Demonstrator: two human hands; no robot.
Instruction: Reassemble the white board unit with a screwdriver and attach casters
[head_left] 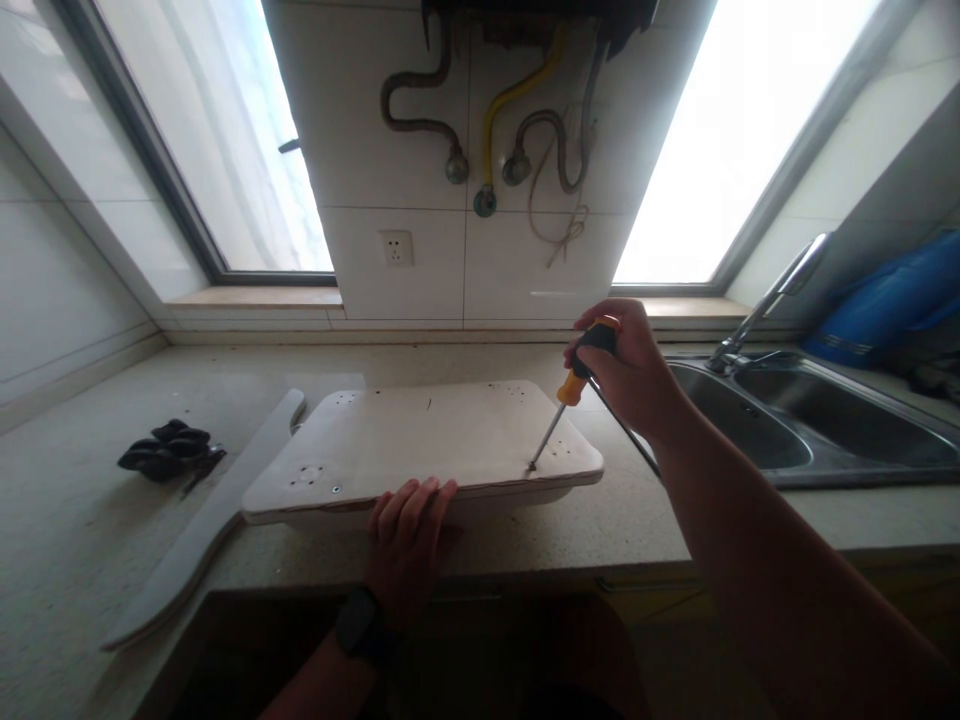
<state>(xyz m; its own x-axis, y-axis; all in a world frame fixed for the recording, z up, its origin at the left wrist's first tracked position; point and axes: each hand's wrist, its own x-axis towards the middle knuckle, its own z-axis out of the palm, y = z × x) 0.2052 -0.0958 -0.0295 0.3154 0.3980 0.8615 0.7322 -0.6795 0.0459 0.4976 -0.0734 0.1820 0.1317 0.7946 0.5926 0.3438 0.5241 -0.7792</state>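
My right hand [626, 355] is wrapped round the yellow-and-black handle of a screwdriver [572, 388]. Its shaft slants down to the left, and the tip meets a screw [532, 466] near the front right corner of a white board [420, 430]. Over the board's front edge curl the fingers of my left hand [409, 525]; its thumb is mostly hidden below. Small holes dot the board near its corners, and another screw [336, 489] sits at the front left. Under the board shows a pale rounded body. A curved white piece [217, 520] lies along its left side.
Black objects [169, 450], not clearly made out, lie on the pale countertop [67, 500] at the left. To the right is a steel double sink [795, 425] with a tap [772, 300]. A blue bag-like object [892, 300] stands beyond it. Pipes [487, 130] hang on the back wall.
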